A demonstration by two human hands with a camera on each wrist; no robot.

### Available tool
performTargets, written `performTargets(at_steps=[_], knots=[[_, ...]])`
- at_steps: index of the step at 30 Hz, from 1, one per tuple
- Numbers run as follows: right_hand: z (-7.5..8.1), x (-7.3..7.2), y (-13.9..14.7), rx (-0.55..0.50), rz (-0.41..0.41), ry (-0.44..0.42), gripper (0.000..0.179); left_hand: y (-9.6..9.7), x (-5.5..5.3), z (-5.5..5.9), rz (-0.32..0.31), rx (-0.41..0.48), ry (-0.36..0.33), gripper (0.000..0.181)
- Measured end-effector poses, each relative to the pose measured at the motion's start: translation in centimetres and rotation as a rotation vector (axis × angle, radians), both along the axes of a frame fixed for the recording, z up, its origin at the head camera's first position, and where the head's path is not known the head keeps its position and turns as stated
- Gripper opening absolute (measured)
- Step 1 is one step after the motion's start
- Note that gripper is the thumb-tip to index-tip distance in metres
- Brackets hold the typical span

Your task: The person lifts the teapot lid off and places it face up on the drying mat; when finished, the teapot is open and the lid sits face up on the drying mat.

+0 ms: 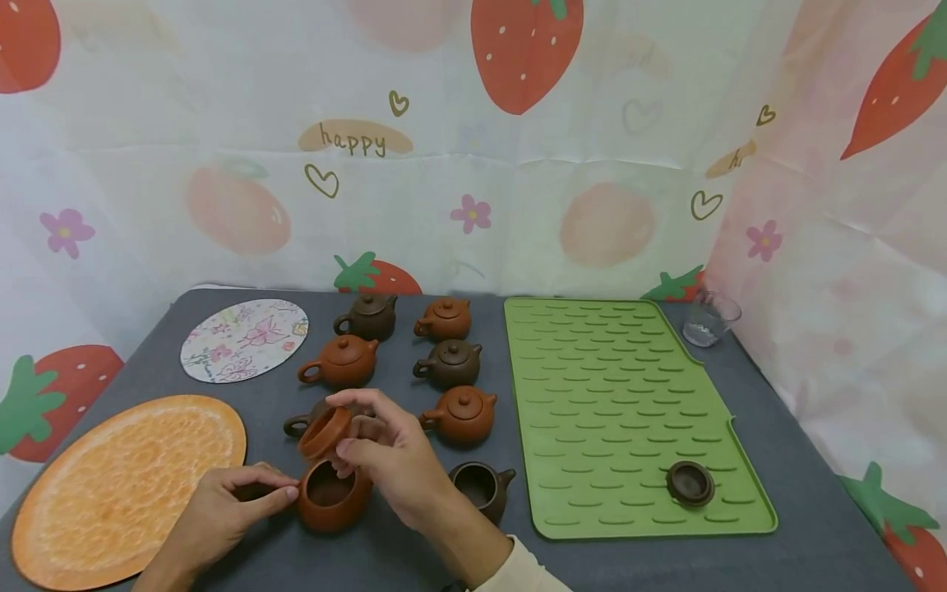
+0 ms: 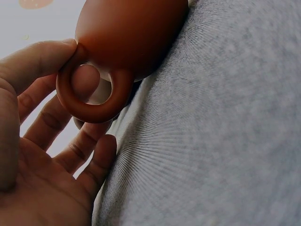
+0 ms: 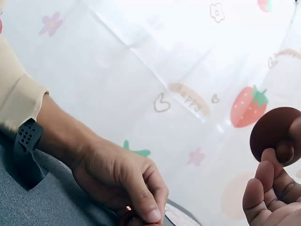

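- While pinching the handle (image 2: 94, 113) of the open orange teapot (image 1: 333, 518) with the left hand (image 1: 231, 511), lower left of centre, probably for steadiness, held an orange lid (image 1: 325, 432) tilted just above, seemingly by its knob (image 3: 285, 151), with the right hand (image 1: 395, 456).
- Saw a dark teapot (image 1: 297, 425) partly blocked behind; at lower right, a dark lid (image 1: 690, 483) on the green mat (image 1: 592, 460).

Soft light, washed-out backdrop (image 3: 131, 75), partly blurred tablecloth (image 2: 211, 127)
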State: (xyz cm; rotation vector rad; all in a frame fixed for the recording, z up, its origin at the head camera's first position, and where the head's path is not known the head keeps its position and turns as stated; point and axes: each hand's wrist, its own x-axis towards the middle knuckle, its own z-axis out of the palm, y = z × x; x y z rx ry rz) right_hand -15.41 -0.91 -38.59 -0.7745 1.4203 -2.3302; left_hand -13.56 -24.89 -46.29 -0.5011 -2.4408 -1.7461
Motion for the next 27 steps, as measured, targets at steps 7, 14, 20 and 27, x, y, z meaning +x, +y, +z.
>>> performTargets(at_steps=[7, 14, 20, 27], knots=[[0.6, 0.2, 0.4, -0.012, -0.019, 0.042, 0.033, -0.1, -0.1, -0.2, -0.021, 0.022, 0.001, 0.009], [1.6, 0.8, 1.4, 0.035, -0.019, 0.067, 0.047, -0.2, 0.0, -0.4, -0.039, 0.039, 0.033, 0.013], [2.9, 1.5, 2.6, 0.109, -0.096, 0.146, 0.054, -0.2, 0.0, -0.2, -0.035, 0.035, 0.035, 0.013], [4.0, 2.0, 4.2, 0.156, -0.165, 0.304, 0.053, -0.1, -0.1, -0.2, -0.062, 0.054, 0.065, 0.015]])
